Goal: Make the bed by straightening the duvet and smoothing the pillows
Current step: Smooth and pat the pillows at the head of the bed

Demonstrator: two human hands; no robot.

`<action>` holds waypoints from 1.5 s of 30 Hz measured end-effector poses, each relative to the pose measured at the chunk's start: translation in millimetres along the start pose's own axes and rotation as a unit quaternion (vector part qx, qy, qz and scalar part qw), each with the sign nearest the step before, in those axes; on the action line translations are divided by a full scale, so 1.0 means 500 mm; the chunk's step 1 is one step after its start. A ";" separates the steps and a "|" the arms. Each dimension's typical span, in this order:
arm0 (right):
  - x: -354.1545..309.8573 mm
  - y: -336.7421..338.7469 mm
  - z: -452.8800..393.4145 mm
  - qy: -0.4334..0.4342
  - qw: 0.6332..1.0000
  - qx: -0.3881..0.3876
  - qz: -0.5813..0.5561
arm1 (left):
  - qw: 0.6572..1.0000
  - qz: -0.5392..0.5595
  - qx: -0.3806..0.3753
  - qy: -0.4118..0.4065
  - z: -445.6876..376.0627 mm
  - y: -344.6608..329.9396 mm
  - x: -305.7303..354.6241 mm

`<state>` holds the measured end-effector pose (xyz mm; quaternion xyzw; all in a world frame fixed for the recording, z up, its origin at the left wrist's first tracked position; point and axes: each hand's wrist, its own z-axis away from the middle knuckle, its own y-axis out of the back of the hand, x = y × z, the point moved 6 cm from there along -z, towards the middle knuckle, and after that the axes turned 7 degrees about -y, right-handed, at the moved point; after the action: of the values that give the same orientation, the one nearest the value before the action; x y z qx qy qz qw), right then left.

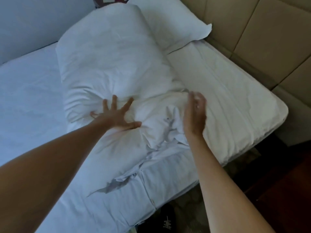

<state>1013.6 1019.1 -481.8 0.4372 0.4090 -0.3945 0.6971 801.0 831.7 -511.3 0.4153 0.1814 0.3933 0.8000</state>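
left hand (pixel 116 115) splayed flat, pressing the big crumpled white fabric pillow (pixel 107 64). right hand (pixel 195 115) edge-on, blurred, fingers loosely curved, gripping nothing. two white pillows total, second plump white pillow (pixel 171 24) by the beige padded headboard (pixel 262 31).

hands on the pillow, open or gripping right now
Left hand: open, fingers spread, pressing the crumpled white pillow.
Right hand: blurred, fingers relaxed, apparently holding nothing.

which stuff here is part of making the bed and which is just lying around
Job: near pillow, far pillow, sheet, left hand pressing the near pillow, right hand at its bunched end.

Lying about: padded headboard, dark item on the floor.
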 end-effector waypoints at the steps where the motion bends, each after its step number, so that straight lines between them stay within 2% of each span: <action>1: -0.023 -0.041 0.009 0.030 0.994 -0.064 0.087 | 1.000 0.007 0.027 0.008 0.004 0.001 -0.006; 3: -0.044 -0.105 0.034 0.018 0.958 -0.150 0.246 | 0.997 0.017 0.077 0.016 0.012 0.004 -0.013; 5: -0.040 -0.130 0.025 0.000 0.934 -0.168 0.316 | 0.995 0.037 0.096 0.020 0.020 0.008 -0.026; 9: -0.003 -0.175 -0.022 -0.023 0.868 -0.194 0.456 | 0.993 0.077 0.064 0.058 0.019 0.003 -0.078; 11: 0.022 -0.203 -0.032 -0.018 0.848 -0.187 0.496 | 0.994 0.088 0.040 0.059 0.005 -0.010 -0.095; 14: 0.056 -0.236 -0.053 0.005 0.836 -0.160 0.525 | 0.993 0.103 0.017 0.056 -0.033 -0.045 -0.111; 19: 0.107 -0.277 -0.120 0.028 0.820 -0.135 0.556 | 0.994 0.081 0.053 0.050 -0.140 -0.086 -0.100; 25: 0.122 -0.296 -0.155 -0.005 0.804 -0.130 0.580 | 0.995 0.068 0.064 0.034 -0.190 -0.085 -0.077; 27: 0.093 -0.300 -0.144 -0.006 0.810 -0.108 0.577 | 0.996 0.073 0.057 0.016 -0.177 -0.077 -0.084; 29: 0.043 -0.314 -0.125 0.026 0.841 -0.050 0.539 | 0.995 0.075 0.065 -0.011 -0.165 -0.044 -0.100; 30: 0.015 -0.322 -0.116 0.041 0.863 -0.013 0.503 | 0.993 0.069 0.095 -0.026 -0.159 -0.014 -0.116; 33: -0.063 -0.362 -0.107 0.063 0.918 0.059 0.387 | 0.958 0.022 0.276 -0.074 -0.144 0.111 -0.180; 37: -0.132 -0.441 -0.139 0.136 0.915 0.019 0.380 | 0.915 -0.032 0.398 -0.061 -0.154 0.191 -0.229; 39: -0.150 -0.470 -0.184 0.091 0.912 -0.012 0.400 | 0.922 -0.008 0.386 -0.038 -0.188 0.211 -0.252; 42: -0.176 -0.497 -0.254 0.057 0.916 -0.045 0.394 | 0.961 0.086 0.261 -0.027 -0.271 0.219 -0.289; 43: -0.181 -0.507 -0.276 0.055 0.920 -0.061 0.382 | 0.969 0.089 0.231 -0.018 -0.293 0.218 -0.295; 45: -0.182 -0.532 -0.315 0.059 0.924 -0.087 0.367 | 0.973 0.062 0.221 0.010 -0.319 0.212 -0.301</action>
<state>704.3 1101.8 -519.1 0.5165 0.2927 -0.0473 0.8033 557.9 834.1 -525.3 0.5881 0.2453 0.3963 0.6610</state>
